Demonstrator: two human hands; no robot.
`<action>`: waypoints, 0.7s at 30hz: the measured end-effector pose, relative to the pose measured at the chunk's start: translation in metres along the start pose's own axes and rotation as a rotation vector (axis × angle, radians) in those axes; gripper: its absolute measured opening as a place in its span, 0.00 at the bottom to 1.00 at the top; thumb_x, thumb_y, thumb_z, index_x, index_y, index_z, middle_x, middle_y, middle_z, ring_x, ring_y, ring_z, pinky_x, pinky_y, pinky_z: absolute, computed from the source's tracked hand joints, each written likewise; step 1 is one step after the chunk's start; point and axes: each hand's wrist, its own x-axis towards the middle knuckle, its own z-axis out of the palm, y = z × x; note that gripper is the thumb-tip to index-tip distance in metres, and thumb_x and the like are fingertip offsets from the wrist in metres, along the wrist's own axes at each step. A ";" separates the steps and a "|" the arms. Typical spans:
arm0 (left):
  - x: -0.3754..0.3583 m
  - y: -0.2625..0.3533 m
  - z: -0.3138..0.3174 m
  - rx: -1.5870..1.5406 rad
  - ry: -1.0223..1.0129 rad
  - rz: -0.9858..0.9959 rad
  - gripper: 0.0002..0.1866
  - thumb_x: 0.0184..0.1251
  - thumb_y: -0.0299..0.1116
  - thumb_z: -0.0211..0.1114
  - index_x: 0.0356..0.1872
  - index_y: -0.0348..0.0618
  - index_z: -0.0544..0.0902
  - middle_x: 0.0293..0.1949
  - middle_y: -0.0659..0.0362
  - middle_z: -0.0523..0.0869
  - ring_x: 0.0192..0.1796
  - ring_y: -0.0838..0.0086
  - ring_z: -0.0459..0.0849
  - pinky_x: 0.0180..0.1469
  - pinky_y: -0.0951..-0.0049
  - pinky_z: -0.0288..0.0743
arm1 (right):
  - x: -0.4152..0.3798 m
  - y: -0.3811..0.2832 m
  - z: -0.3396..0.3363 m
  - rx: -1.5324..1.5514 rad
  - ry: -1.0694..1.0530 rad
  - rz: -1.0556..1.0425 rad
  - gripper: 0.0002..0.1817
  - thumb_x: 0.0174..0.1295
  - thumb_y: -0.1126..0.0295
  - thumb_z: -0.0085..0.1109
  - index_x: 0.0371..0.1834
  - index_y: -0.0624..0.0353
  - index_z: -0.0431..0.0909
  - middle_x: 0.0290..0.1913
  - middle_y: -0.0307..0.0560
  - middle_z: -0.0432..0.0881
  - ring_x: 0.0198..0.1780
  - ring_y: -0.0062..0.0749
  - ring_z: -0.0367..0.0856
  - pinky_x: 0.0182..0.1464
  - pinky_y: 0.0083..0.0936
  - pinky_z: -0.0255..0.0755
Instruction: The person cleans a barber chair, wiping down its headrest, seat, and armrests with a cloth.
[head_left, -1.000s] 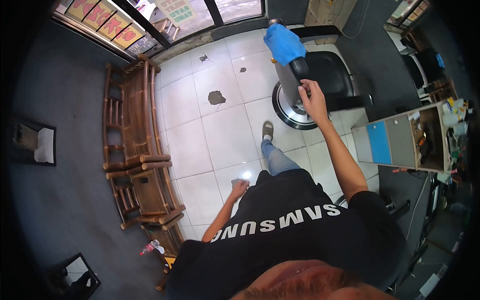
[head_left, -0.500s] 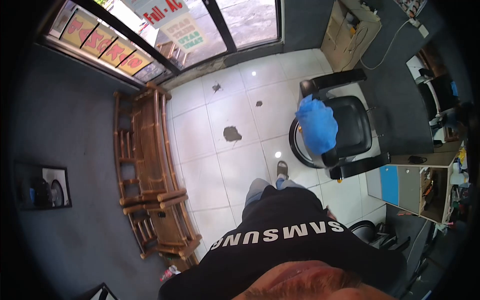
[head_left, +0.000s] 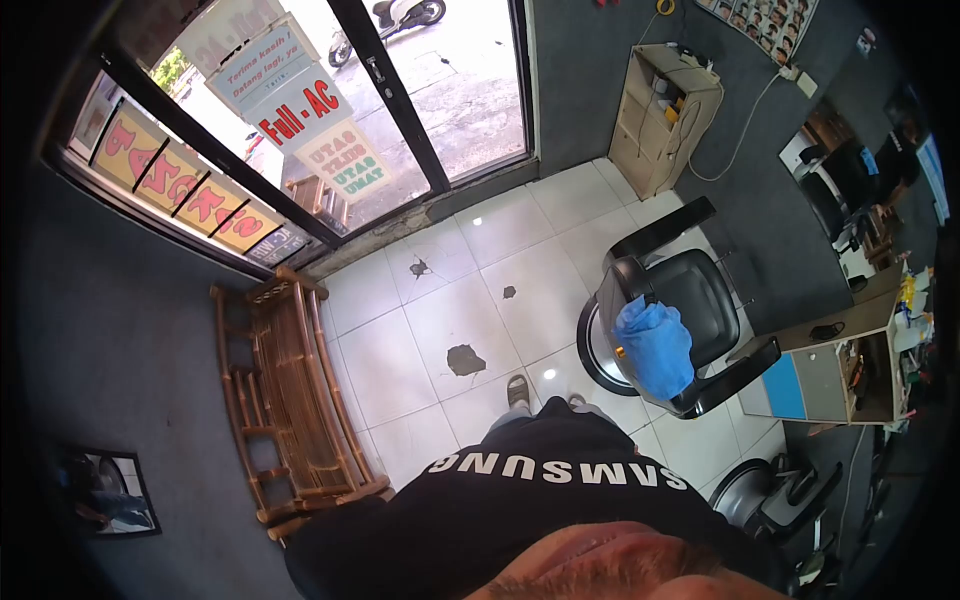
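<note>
Blue cloth: Although its underside is hidden, the blue cloth [head_left: 655, 348] can be seen draped in loose folds over the back of the black barber chair [head_left: 692, 295], ahead and to the right of the person in the black shirt [head_left: 560, 480].
Cloth's feel: It looks thin, soft and limp, so I would judge it light and hard to damage. It would probably sag around the fingers rather than hold a shape; whether it is damp or slippery, I cannot tell.
Cloth's hold: The raised, bunched folds on top look easiest to pinch. A loose edge would also serve, though a pull from one corner might drag the rest across the chair back.
Barber chair: It stands on a round metal base [head_left: 598, 345] and looks heavy, with firm, smooth padding. The solid chair back or the padded armrest [head_left: 738, 378] nearer the bench [head_left: 870, 308] seems the surer grip; the base looks shaped to let the chair swivel, so it might turn under a push.
Hands: Neither the left nor the right hand shows, so I cannot tell whether either is relaxed, closed or gripping something. The cloth and chair are the nearest loose cloth and furniture ahead.
</note>
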 end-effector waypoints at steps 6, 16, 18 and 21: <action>0.043 0.011 -0.059 0.135 -0.092 0.011 0.35 0.65 0.55 0.73 0.66 0.42 0.78 0.56 0.44 0.85 0.56 0.52 0.86 0.59 0.53 0.79 | 0.030 0.005 0.094 -0.419 0.269 -0.212 0.32 0.78 0.39 0.44 0.37 0.58 0.84 0.36 0.62 0.86 0.41 0.63 0.86 0.47 0.54 0.79; 0.065 0.009 -0.091 0.645 -0.707 0.107 0.39 0.63 0.57 0.75 0.68 0.43 0.76 0.60 0.43 0.84 0.58 0.50 0.86 0.61 0.52 0.79 | -0.275 -0.276 -0.039 0.040 0.683 -1.009 0.12 0.68 0.68 0.67 0.30 0.62 0.80 0.24 0.50 0.79 0.25 0.46 0.79 0.30 0.38 0.72; 0.076 0.019 -0.095 0.752 -0.894 0.228 0.40 0.62 0.57 0.76 0.69 0.43 0.76 0.60 0.43 0.83 0.58 0.49 0.86 0.61 0.52 0.79 | -0.281 -0.289 -0.048 -0.050 0.846 -1.077 0.11 0.64 0.65 0.71 0.38 0.60 0.81 0.36 0.51 0.83 0.36 0.49 0.82 0.38 0.40 0.75; 0.115 0.063 -0.091 0.933 -1.015 0.534 0.41 0.61 0.58 0.76 0.70 0.44 0.75 0.61 0.42 0.83 0.59 0.49 0.85 0.62 0.51 0.79 | -0.274 -0.330 -0.074 -0.178 1.060 -1.001 0.33 0.60 0.54 0.75 0.65 0.56 0.76 0.64 0.55 0.77 0.62 0.56 0.78 0.60 0.46 0.72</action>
